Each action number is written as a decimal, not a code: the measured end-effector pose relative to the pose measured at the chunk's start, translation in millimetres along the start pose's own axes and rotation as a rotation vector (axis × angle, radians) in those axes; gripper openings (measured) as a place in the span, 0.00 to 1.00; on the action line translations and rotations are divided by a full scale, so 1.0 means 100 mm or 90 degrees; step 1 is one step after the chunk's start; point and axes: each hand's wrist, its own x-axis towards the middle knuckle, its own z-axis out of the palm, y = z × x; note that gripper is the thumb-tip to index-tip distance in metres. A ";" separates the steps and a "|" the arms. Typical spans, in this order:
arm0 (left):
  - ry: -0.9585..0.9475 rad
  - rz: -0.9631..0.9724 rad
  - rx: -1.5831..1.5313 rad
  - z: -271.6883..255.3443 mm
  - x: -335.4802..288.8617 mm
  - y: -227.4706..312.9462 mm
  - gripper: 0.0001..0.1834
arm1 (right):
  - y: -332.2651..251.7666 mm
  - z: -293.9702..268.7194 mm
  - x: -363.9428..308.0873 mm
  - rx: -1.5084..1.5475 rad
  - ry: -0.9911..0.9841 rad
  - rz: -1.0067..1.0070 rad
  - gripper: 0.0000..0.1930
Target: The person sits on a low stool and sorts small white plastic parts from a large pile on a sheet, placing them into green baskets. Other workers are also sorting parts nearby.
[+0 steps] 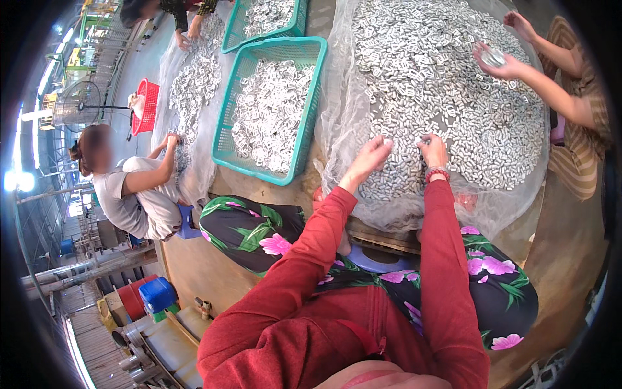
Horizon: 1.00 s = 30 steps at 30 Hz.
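A wide heap of small silver-grey metal pieces (447, 58) is spread on a clear plastic sheet (337, 84) in front of me. At its near edge my left hand (370, 159) is closed, with a small pale metal piece (387, 141) at its fingertips. My right hand (434, 152), wearing a red bead bracelet (437, 174), pinches what looks like another small metal piece (419, 139) just above the heap. The pieces nearest my hands are short and rounded; farther back lie flatter, buckle-like ones.
Left of the heap stands a teal basket (218, 129) of buckle-like pieces, with a second teal basket (299, 24) behind it. A co-worker's hands (495, 61) reach in at the right. Another person (139, 188) sits at the left by a second heap (194, 84), near a red basket (149, 107).
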 end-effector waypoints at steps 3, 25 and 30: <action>-0.174 -0.025 -0.435 -0.11 0.16 0.20 0.17 | 0.10 -0.02 0.00 0.050 0.017 -0.014 0.14; 0.153 0.115 0.373 -0.11 0.53 0.05 0.17 | -0.11 -0.59 -0.26 1.026 -0.196 0.020 0.20; 0.005 -0.024 -0.465 0.17 0.23 0.01 0.13 | -0.33 -0.64 -0.38 0.900 -0.225 -0.096 0.31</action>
